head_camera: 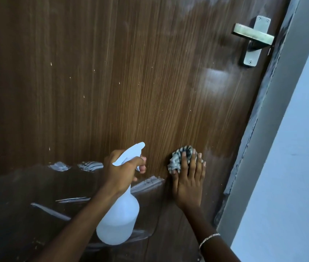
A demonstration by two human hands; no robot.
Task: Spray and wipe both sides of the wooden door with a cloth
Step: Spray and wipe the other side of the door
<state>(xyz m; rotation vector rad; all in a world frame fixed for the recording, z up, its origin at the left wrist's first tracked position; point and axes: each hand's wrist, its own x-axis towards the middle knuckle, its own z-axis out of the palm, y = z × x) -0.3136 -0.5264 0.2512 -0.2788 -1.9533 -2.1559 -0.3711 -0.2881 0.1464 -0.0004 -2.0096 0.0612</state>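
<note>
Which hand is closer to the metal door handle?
Right. The right hand presses the cloth below the door handle; the left hand grips the spray bottle farther left.

Wood-grain door, mostly satin with a couple of shiny bits

The door is brown wood with fine vertical grain. It looks smooth, with a soft sheen toward 1 o'clock and tiny pale flecks. Down at 7 o'clock, a clear, glossy plastic film lies wrinkled over it. The handle at 2 o'clock is dull brushed grey metal. The spray bottle is frosted, translucent white plastic, and the cloth is crumpled checked woven fabric. The door frame at 3 o'clock has rough, patchy grey paint, and the wall is flat matt.
</note>
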